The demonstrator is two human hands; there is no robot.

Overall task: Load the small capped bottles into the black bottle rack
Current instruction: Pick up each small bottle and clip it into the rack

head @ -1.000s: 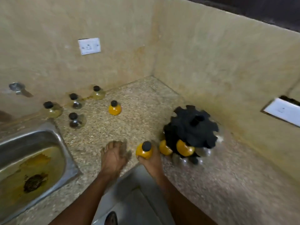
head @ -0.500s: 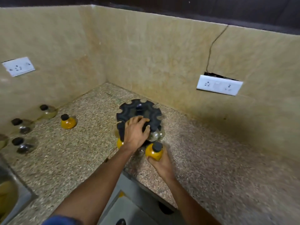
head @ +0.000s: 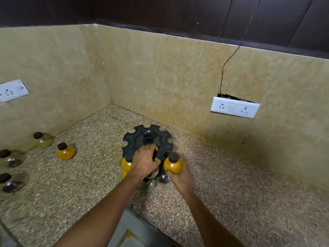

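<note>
One yellow bottle (head: 172,165) is clenched in your right hand (head: 179,175) beside the black rack (head: 142,139) — left hand (head: 145,163) grips its rim; next, seat the neck in a free notch.

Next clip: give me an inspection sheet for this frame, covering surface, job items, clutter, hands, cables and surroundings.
Surface: speckled stone counter, in a wall corner.
Job items: black rack stands near the corner; a yellow bottle and clear bottles sit low at its front. One loose yellow bottle and three clear capped bottles stand at left.
Clutter: nothing seen.
Hands: left hand grips the rack's front rim; right hand holds a yellow bottle beside the rack, not yet slotted.
Cables: thin wire runs up the wall from the right socket.
Surroundings: beige tiled walls, second socket at left, dark panelling above.
</note>
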